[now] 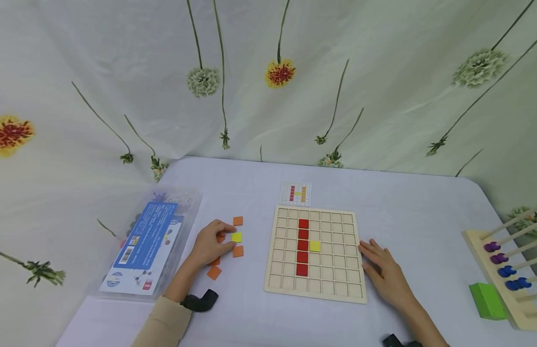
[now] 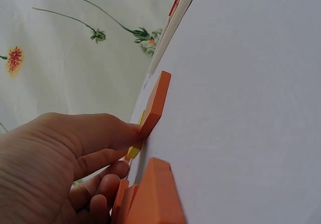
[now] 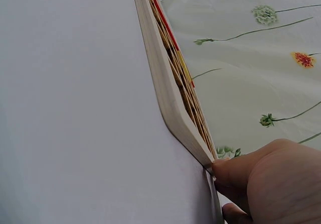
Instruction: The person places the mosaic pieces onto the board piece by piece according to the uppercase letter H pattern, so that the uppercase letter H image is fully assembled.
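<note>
My left hand (image 1: 211, 242) is over the loose tiles left of the board, with thumb and forefinger spread around the near side of a yellow tile (image 1: 236, 237). Orange tiles (image 1: 238, 220) lie about it, some partly hidden under the hand. In the left wrist view, the thumb is close to an upper orange tile (image 2: 156, 103), with the yellow tile (image 2: 134, 151) behind. My right hand (image 1: 385, 274) touches the right edge of the wooden grid board (image 1: 338, 284). A column of red tiles (image 1: 302, 245) and one yellow tile (image 1: 315, 246) sit in the board's squares.
A small pattern card (image 1: 300, 200) lies beyond the board. At the left is a clear plastic case (image 1: 188, 207) with a blue and white printed sheet. To the right stand a wooden bead frame (image 1: 496, 270) and a green block (image 1: 487, 301).
</note>
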A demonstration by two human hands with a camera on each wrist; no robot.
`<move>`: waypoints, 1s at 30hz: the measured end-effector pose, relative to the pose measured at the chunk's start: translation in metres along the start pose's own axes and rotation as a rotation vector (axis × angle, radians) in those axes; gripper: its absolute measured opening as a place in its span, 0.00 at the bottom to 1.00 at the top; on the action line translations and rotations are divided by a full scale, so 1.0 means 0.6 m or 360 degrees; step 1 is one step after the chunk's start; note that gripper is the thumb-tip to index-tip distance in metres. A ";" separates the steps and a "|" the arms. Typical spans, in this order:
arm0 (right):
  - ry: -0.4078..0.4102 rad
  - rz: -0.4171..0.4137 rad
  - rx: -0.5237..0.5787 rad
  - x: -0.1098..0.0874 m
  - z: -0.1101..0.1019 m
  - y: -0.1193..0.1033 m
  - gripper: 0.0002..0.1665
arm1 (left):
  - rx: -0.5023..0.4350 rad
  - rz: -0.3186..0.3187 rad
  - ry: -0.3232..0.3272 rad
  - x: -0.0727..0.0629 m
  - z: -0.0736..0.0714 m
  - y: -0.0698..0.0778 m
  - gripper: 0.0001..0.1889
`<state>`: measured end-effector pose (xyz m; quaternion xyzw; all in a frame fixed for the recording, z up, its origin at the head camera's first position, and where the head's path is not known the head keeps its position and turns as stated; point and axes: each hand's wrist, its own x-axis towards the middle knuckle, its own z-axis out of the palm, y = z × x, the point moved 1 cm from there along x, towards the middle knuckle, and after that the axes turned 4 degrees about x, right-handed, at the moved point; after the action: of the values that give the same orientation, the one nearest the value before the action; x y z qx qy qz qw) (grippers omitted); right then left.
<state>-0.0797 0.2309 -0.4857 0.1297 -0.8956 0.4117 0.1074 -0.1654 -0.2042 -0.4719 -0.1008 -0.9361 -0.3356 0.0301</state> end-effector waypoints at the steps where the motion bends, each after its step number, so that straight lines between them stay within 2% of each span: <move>1: -0.0002 0.0002 0.0001 0.000 0.000 0.000 0.26 | -0.0004 -0.0003 -0.0003 0.000 0.000 -0.001 0.15; 18: 0.0008 0.0014 0.0002 0.000 0.000 -0.001 0.26 | 0.0054 0.0032 -0.0021 0.000 -0.001 -0.001 0.14; 23: 0.0006 0.0018 -0.0003 0.001 -0.001 -0.002 0.26 | 0.0073 0.0004 -0.0043 0.001 0.000 -0.002 0.14; 30: -0.0003 0.0030 0.0006 0.001 -0.002 -0.003 0.26 | -0.0002 0.0005 -0.0061 0.003 -0.011 0.012 0.13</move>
<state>-0.0798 0.2306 -0.4836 0.1219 -0.8961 0.4144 0.1026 -0.1655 -0.2029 -0.4619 -0.1089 -0.9362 -0.3341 0.0125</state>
